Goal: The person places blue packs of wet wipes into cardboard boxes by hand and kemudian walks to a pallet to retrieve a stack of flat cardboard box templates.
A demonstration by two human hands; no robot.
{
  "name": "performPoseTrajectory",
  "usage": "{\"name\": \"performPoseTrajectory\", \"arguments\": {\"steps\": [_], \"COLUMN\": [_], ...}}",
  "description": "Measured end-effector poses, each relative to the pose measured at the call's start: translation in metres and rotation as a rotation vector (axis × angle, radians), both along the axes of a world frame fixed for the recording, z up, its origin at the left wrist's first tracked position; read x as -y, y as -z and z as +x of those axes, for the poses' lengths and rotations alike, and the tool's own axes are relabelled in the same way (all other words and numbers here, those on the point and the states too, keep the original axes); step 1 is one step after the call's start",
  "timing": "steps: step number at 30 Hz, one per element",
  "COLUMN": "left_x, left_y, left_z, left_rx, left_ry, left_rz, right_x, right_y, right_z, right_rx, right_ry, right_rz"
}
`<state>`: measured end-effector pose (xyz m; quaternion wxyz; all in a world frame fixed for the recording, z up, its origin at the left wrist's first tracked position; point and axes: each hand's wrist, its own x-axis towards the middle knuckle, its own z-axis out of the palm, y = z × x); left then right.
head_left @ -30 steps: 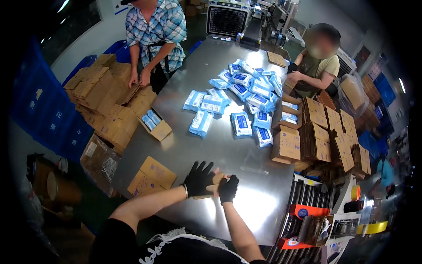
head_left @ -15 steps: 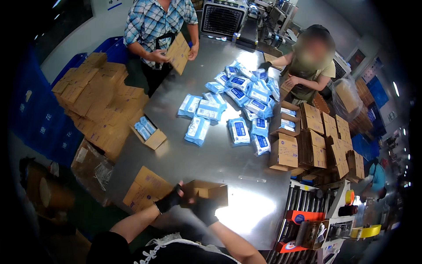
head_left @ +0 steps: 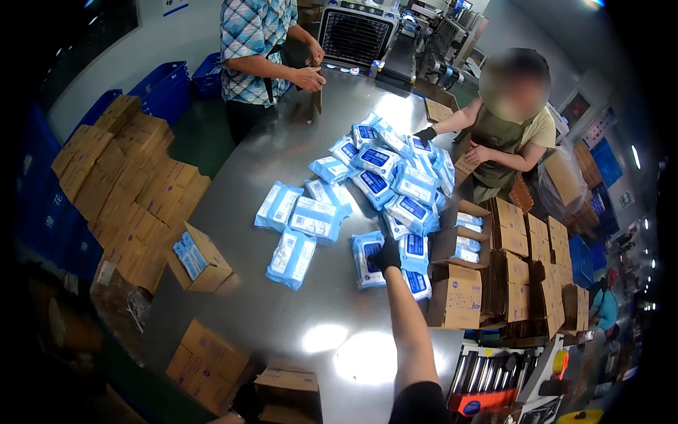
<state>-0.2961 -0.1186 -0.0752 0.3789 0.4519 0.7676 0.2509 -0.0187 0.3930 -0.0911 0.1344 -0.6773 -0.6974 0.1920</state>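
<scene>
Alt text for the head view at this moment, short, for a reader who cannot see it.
The person's black-gloved right hand reaches across a shiny steel table onto a blue-and-white soft packet at the near edge of a heap. The left hand is hidden behind a small open brown cardboard box at the near table edge. Two other people work at the far side.

Packets [head_left: 367, 184] lie mid-table [head_left: 268, 162], cartons [head_left: 134, 191] left, boxes [head_left: 508, 268] right.

Beside the steel table [head_left: 282, 162], flat cardboard stacks [head_left: 127, 184] lie left; filled cartons [head_left: 522, 261] stand right, blue crates [head_left: 166, 85] beyond.
</scene>
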Motion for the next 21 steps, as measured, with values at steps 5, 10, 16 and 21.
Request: {"name": "performPoseTrajectory", "arguments": {"steps": [5, 10, 16, 21], "left_x": [-0.019, -0.047, -0.062, -0.041], "left_y": [-0.017, -0.018, -0.016, -0.007], "left_z": [-0.004, -0.008, -0.009, -0.008], "left_rx": [-0.013, -0.026, -0.037, -0.016], "left_ry": [-0.054, 0.009, 0.046, 0.068], "left_rz": [-0.165, -0.2, -0.176, -0.104], "right_x": [-0.003, -0.073, -0.036, 0.115], "right_y": [0.041, -0.009, 0.011, -0.069], "right_z": [-0.034, 0.1, 0.102, 0.021], "right_rx": [-0.773, -0.971, -0.864, -0.626], "right_ry": [0.139, 0.35, 0.198, 0.052], "right_rz": [-0.412, -0.399, -0.065, -0.083]}}
